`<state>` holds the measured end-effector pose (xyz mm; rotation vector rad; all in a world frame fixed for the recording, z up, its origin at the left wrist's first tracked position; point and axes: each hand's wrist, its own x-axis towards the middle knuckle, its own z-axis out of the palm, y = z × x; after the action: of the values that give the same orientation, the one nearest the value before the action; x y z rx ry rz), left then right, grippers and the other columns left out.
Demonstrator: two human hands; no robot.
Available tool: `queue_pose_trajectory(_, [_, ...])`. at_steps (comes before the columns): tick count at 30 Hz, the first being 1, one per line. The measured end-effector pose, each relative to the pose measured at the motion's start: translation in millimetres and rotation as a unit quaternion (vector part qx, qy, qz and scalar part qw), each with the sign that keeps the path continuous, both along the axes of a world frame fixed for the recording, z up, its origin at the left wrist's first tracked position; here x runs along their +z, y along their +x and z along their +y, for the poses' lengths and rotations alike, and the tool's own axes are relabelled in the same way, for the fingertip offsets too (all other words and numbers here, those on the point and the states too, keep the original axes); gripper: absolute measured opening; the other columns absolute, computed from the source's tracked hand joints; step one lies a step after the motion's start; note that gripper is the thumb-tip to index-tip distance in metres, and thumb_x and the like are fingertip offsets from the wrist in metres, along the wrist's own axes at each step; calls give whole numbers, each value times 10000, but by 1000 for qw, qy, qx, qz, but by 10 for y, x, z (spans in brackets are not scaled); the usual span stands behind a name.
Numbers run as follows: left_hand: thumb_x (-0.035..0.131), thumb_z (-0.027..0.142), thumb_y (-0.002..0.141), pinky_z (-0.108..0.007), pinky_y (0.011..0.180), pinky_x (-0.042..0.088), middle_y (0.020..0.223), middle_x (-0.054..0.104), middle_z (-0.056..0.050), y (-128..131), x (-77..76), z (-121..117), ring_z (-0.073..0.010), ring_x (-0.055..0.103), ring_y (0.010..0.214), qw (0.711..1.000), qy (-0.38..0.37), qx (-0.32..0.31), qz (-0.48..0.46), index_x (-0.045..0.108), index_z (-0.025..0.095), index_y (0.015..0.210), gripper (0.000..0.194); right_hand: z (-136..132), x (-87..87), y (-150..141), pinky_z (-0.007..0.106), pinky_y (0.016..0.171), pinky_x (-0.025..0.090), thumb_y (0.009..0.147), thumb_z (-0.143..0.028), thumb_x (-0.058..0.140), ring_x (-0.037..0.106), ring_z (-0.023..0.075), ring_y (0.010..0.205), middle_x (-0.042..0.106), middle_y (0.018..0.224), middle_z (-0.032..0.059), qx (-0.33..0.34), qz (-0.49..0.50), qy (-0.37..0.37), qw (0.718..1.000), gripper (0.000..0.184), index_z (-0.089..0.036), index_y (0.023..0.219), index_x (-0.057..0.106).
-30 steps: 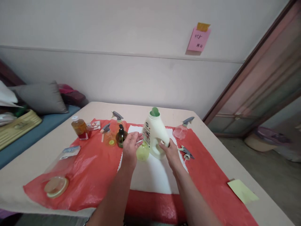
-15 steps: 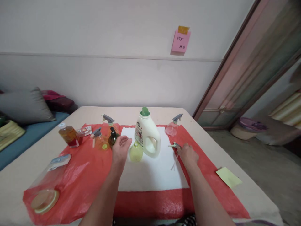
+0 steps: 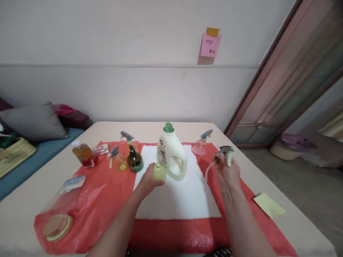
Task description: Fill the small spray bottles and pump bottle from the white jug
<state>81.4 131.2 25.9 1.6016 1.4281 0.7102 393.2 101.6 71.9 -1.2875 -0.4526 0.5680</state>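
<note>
Small yellow-green bottle (image 3: 159,171) upright on white cloth, uncapped, grey trigger sprayer (image 3: 225,152) lifted, tube dangling

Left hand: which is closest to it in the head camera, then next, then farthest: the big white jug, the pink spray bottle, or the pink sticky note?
Measured from the left hand:
1. Big white jug, just right of the hand, on the white cloth.
2. Pink spray bottle, farther right and back, on the red sheet.
3. Pink sticky note, high on the wall behind the table.

Two bare forearms, no sleeves in view, left hand (image 3: 149,181) at 7 o'clock of the frame's middle, right hand (image 3: 227,171) at 4 o'clock, both ungloved, no rings or watch were visible
</note>
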Motion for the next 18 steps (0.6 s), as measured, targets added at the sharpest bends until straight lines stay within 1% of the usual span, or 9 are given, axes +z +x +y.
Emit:
queue_pose_trajectory(2, [779, 273, 580, -314, 776, 491, 1083, 700, -50, 29, 27, -5, -245, 664, 937, 1000, -3, -10, -7, 513, 213, 1301, 771, -61, 138, -96, 404, 961, 555, 652, -454, 773, 654, 160, 928, 627, 904, -24, 32, 59, 81, 994, 397, -255, 892, 528])
queue_pose_trajectory(4, [749, 263, 605, -299, 774, 475, 1032, 690, -21, 67, 96, -29, -227, 651, 915, 1000, 5, -14, -12, 535, 224, 1246, 677, -142, 257, -224, 431, 1017, 541, 618, -419, 826, 660, 171, 955, 640, 890, -22, 66, 103, 133, 984, 394, -256, 854, 556])
queue_pose_trajectory(7, [745, 269, 620, -315, 845, 464, 1080, 665, -25, 148, 270, -145, -234, 629, 991, 999, 33, -19, -22, 540, 228, 1206, 623, -269, 447, -435, 435, 1113, 491, 622, -392, 865, 662, 182, 1045, 668, 942, -14, 116, 148, 190, 964, 361, -262, 858, 625])
queue_pose_trajectory(8, [749, 276, 626, -326, 873, 460, 1113, 653, -31, 181, 337, -208, -240, 619, 1025, 999, 41, -24, -26, 538, 231, 1208, 621, -309, 516, -503, 426, 1140, 472, 640, -378, 869, 655, 180, 1088, 674, 978, -14, 134, 157, 209, 956, 340, -268, 875, 648])
queue_pose_trajectory(10, [754, 269, 622, -338, 881, 458, 1110, 641, -31, 253, 462, -354, -247, 608, 1032, 997, 52, -40, -29, 551, 242, 1182, 597, -387, 648, -625, 416, 1181, 432, 692, -349, 858, 636, 171, 1159, 679, 1049, -22, 172, 158, 245, 941, 286, -286, 907, 679])
queue_pose_trajectory(12, [750, 249, 617, -348, 872, 455, 1094, 631, -41, 322, 556, -490, -253, 596, 1018, 995, 64, -71, -24, 564, 240, 1142, 557, -459, 747, -722, 426, 1200, 406, 736, -342, 841, 630, 170, 1184, 679, 1086, -23, 204, 140, 262, 933, 245, -298, 927, 694])
queue_pose_trajectory(14, [747, 237, 612, -350, 869, 451, 1094, 621, -49, 379, 606, -581, -254, 588, 1011, 993, 68, -88, -24, 563, 235, 1128, 548, -523, 800, -787, 458, 1191, 411, 752, -343, 835, 640, 187, 1170, 687, 1098, -6, 221, 127, 255, 933, 234, -292, 939, 702])
queue_pose_trajectory(16, [738, 227, 606, -351, 868, 445, 1100, 611, -57, 416, 622, -614, -256, 582, 1012, 993, 68, -90, -15, 557, 228, 1128, 553, -578, 817, -817, 486, 1167, 432, 740, -341, 843, 652, 211, 1146, 699, 1103, 19, 222, 128, 239, 937, 250, -275, 941, 709])
queue_pose_trajectory(18, [727, 217, 600, -350, 859, 436, 1099, 603, -61, 433, 621, -609, -259, 577, 1012, 994, 64, -86, 5, 549, 223, 1119, 549, -625, 823, -815, 490, 1151, 448, 719, -347, 857, 658, 220, 1130, 707, 1103, 29, 209, 131, 239, 939, 274, -273, 939, 712])
